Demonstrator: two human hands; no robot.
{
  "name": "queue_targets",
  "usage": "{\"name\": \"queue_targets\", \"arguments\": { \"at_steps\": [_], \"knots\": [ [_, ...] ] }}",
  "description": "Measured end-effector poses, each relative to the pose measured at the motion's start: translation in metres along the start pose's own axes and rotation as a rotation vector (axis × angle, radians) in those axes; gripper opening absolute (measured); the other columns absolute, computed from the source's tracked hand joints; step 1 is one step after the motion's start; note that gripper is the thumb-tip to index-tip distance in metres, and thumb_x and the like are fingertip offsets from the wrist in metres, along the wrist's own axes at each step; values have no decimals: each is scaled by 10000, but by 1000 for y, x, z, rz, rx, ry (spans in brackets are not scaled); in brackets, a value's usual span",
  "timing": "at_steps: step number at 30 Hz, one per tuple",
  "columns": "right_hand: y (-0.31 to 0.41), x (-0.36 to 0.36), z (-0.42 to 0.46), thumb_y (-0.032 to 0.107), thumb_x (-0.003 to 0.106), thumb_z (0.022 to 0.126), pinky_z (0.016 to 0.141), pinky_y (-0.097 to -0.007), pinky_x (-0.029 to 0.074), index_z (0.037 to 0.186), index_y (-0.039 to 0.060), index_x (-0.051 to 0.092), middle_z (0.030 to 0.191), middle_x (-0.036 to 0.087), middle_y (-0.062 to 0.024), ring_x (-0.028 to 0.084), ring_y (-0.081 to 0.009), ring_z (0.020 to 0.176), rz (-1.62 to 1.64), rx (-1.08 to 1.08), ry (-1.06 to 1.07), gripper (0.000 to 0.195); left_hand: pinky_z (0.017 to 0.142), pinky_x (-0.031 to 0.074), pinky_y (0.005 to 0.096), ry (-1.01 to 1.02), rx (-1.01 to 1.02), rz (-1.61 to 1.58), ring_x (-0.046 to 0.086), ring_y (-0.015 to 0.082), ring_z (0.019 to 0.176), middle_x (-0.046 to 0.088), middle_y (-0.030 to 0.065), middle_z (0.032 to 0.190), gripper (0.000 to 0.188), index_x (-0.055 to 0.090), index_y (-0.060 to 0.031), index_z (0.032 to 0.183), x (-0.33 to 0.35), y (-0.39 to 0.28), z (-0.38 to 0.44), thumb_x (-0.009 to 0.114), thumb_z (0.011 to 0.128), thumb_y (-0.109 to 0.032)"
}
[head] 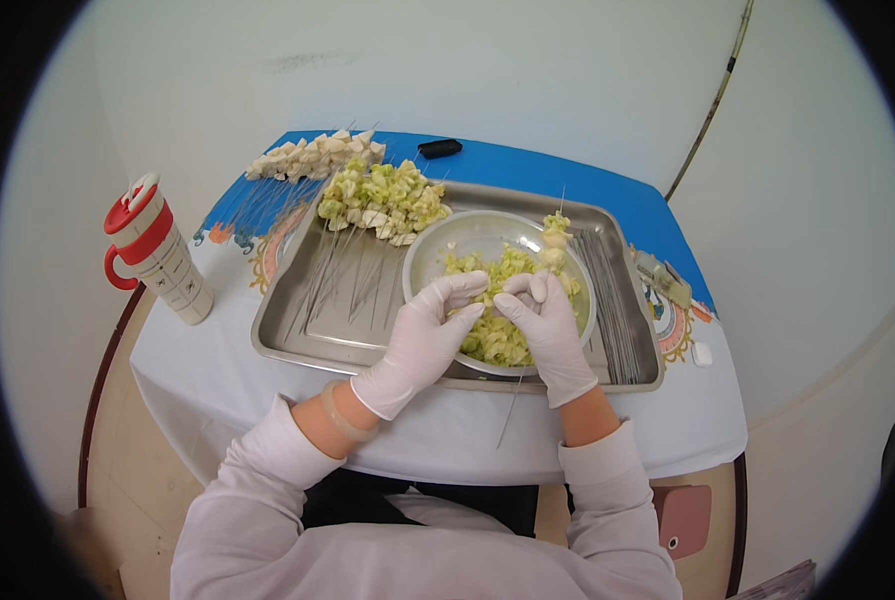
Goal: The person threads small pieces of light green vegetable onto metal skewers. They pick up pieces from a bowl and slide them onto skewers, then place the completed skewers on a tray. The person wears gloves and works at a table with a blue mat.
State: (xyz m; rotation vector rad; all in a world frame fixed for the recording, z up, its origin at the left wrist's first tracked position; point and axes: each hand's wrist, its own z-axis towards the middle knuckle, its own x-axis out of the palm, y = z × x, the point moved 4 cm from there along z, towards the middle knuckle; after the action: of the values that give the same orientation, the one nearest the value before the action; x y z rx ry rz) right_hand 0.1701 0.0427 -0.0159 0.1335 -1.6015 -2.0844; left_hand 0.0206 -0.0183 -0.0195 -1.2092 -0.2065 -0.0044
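Observation:
Both my hands wear white gloves over a round metal bowl of pale green, leafy vegetable pieces. My right hand holds a thin metal skewer; several pale green and yellowish pieces are threaded on its far part, and its near end sticks out past the bowl toward me. My left hand is beside it, thumb and fingertips close together; whether a small piece is between them I cannot tell. The bowl stands in a steel tray, with loaded skewers at its far left and bare metal skewers at its right.
Skewers with white chunks lie at the table's far left. A tumbler with a red lid stands left of the tray. A black object lies behind it; a transparent case and a small white case lie at right.

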Motion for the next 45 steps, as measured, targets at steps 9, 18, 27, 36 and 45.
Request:
{"name": "queue_targets", "arguments": {
  "at_steps": [9, 18, 27, 36, 45],
  "knots": [
    [1, 6, -4, -62, 732, 808, 861, -292, 527, 823, 129, 326, 953, 595, -79, 591, -127, 945, -3, 15, 95, 449, 941, 495, 277, 1, -68, -144, 607, 135, 1054, 643, 80, 1140, 306, 562, 8, 1217, -5, -1, 5, 620, 917, 21],
    [0, 9, -3, -51, 744, 800, 915, -341, 534, 863, 100, 339, 1056, 606, -128, 600, -189, 1047, -18, -37, 109, 437, 883, 512, 246, -35, 9, -59, 621, 108, 990, 643, 67, 1068, 264, 572, -5, 1140, -5, -6, 3, 643, 891, 44],
    [3, 10, -5, -75, 718, 806, 940, -355, 521, 858, 108, 320, 1086, 610, -153, 593, -208, 1059, 1, -76, 95, 441, 846, 519, 235, -56, 74, 94, 641, 106, 988, 674, 71, 1025, 283, 564, 1, 1170, -4, -7, 0, 643, 901, 35],
    [3, 6, -3, -53, 734, 811, 904, -341, 525, 846, 112, 327, 1054, 611, -135, 599, -179, 1027, 15, -54, 67, 440, 924, 534, 290, 70, 15, -158, 599, 178, 1133, 636, 116, 1127, 430, 515, 11, 1264, 4, -7, -2, 652, 862, 85],
    [1, 5, -1, -10, 770, 800, 866, -313, 520, 838, 123, 315, 992, 619, -108, 613, -161, 960, 100, -9, 176, 475, 924, 520, 283, 105, -153, -175, 609, 150, 1046, 630, 113, 1156, 386, 542, 10, 1228, -2, -9, -1, 657, 864, 67]
  ]
}}
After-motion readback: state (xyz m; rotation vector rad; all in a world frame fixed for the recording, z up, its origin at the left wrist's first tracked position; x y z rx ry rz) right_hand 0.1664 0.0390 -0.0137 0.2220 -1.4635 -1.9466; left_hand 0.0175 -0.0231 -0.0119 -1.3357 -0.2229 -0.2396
